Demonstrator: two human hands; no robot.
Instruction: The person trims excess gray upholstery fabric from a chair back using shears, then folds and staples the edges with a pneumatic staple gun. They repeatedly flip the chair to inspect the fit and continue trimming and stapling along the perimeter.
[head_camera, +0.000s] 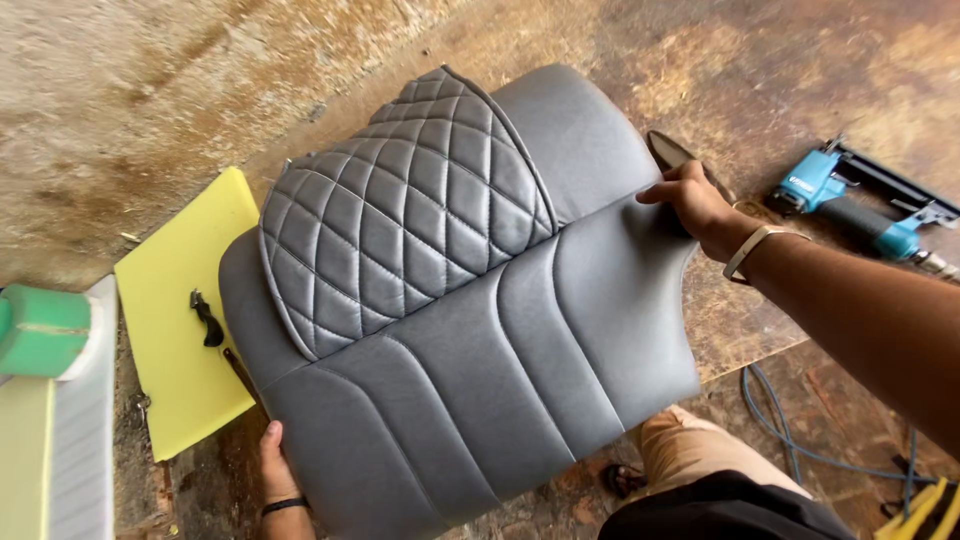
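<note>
A grey padded seat cushion (470, 330) with a diamond-quilted panel (400, 210) lies across a worn wooden workbench (760, 70). My left hand (275, 465) grips the cushion's near left edge from below, thumb visible. At the far right edge, my right hand (690, 200), a metal bracelet on its wrist, holds the cushion, fingers curled over the rim. Both hands hold the same cushion.
A yellow foam sheet (180, 310) lies to the left with a small black tool (207, 320) on it. Green and white foam blocks (45, 335) sit at the far left. A blue pneumatic stapler (860, 205) rests at the right; a blue hose (790, 430) trails on the floor.
</note>
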